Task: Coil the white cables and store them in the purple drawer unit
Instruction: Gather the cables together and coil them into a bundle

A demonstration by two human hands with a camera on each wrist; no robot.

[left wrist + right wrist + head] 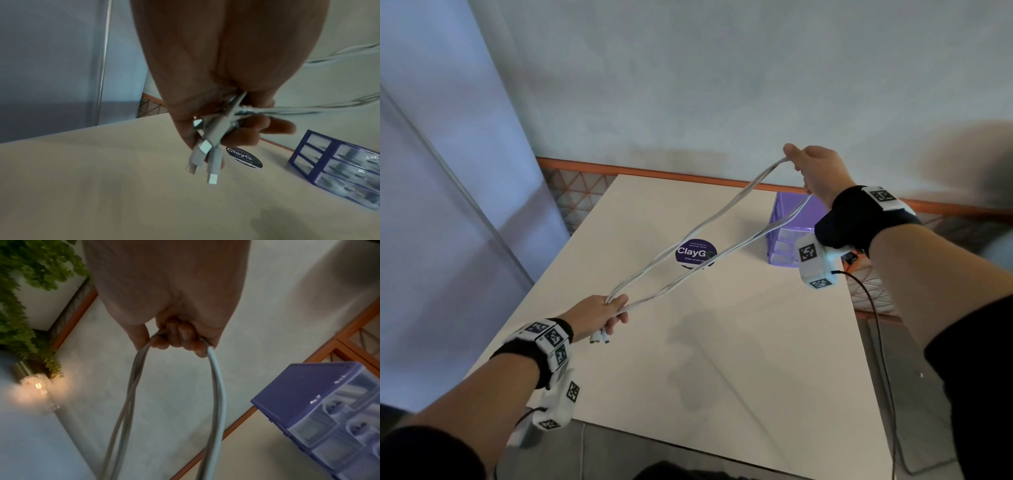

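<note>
1. Left hand [599,313], nearest the head camera and low over the table: fingers curled tight round the gathered ends of the thin white cables [688,240]; white plug connectors [205,155] stick out below the fist.
2. White cables run as a long doubled loop, held in the air between both hands, off the table and pulled nearly straight.
3. Handling, judged: light, soft, limp, smooth jacket, so strands may slip or spring apart; best held at the plug end and at the loop bend, as now.
4. Pale square tabletop [688,377] below, with a round dark sticker [695,254] reading "ClayG…" under the cable span.
5. Right hand [815,171], raised higher and farther out: fingers hooked shut round the far bend of the loop, strands passing through the fist.
6. Purple plastic drawer unit [787,219] at the far right table edge, under the right wrist, with clear drawer fronts. Drawers look shut; something pale shows inside some, can't tell what.
7. Orange-framed mesh rail [654,171] and grey wall behind.
</note>
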